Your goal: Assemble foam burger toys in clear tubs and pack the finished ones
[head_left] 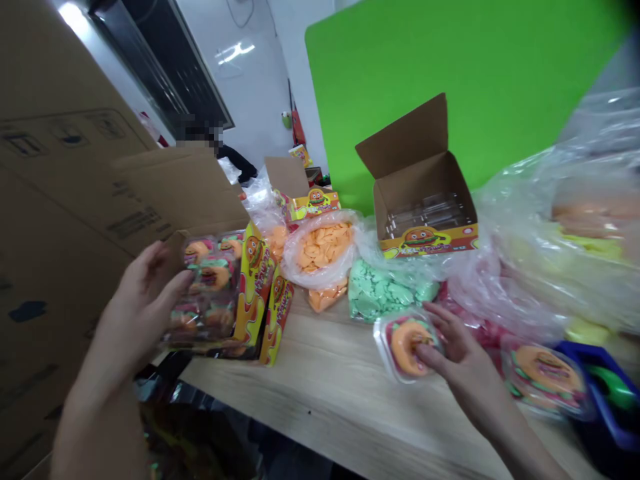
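Nearest, the left hand [145,300] was grasping a stack of clear plastic trays [210,287] from the side, fingers curled around the edge, holding it upright just above the left end of the bench [300,380]. Each tray held burger-shaped toys. A yellow burger-print box [255,287] stood touching the stack, and a second box [277,323] stood beside it, probably propping the first.

The right hand [463,353] gripped a single clear tray [405,347] from above, pressing it against the bench. An orange ring of dough showed inside. Just right of that hand, on the same bench, lay a larger lidded burger tray [545,377], with a blue crate [600,380] at the bench's right edge.

Farther along the bench's back edge, clear bags gathered loose orange pieces [320,247] and mint-green pieces [380,290], apparently to keep them from spreading. Behind them, an open carton [425,193] stood with its flaps raised, leaving its empty trays reachable. Beyond the bench stood a green board [450,80], and a person in dark clothing [233,157] was partly hidden past a cardboard sheet [60,187].
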Motion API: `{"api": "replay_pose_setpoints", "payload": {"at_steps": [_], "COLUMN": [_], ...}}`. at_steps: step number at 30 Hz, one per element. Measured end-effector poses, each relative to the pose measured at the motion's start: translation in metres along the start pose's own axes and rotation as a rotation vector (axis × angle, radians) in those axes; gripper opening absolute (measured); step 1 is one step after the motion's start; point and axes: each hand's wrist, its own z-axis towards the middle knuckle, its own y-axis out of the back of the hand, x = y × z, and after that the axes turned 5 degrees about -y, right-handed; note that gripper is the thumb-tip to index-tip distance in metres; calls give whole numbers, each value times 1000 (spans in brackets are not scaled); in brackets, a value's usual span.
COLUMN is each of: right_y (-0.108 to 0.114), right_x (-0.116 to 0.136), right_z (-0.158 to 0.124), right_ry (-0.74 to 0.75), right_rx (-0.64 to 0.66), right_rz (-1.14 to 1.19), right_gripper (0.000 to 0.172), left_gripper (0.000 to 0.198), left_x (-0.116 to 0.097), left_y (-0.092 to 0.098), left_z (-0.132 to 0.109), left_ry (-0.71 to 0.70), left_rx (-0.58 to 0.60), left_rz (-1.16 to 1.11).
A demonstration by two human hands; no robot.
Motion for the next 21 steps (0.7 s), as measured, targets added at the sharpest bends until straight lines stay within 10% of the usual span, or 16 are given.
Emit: {"api": "replay_pose_setpoints", "payload": {"at_steps": [6,9,15,21], "right_y": [-41,-52,-58,4], "right_x": [37,41,38,3], "right_z": [-18,-23,-25,-8], "right_ry": [114,198,212,171], "right_rx": [255,256,313,5], "right_rz": [102,106,176,-210], "right_gripper": [59,50,54,40], "left_gripper": [52,55,34,36], "left_x": [-76,-87,-82,-36], "left_y": [-54,-78,-78,-1], "left_z": [-76,-90,-89,-23], "left_ry": [-9,67,13,-162], "left_rx": [805,951,733,166], "left_rz": [-481,-581,-574,-518]}}
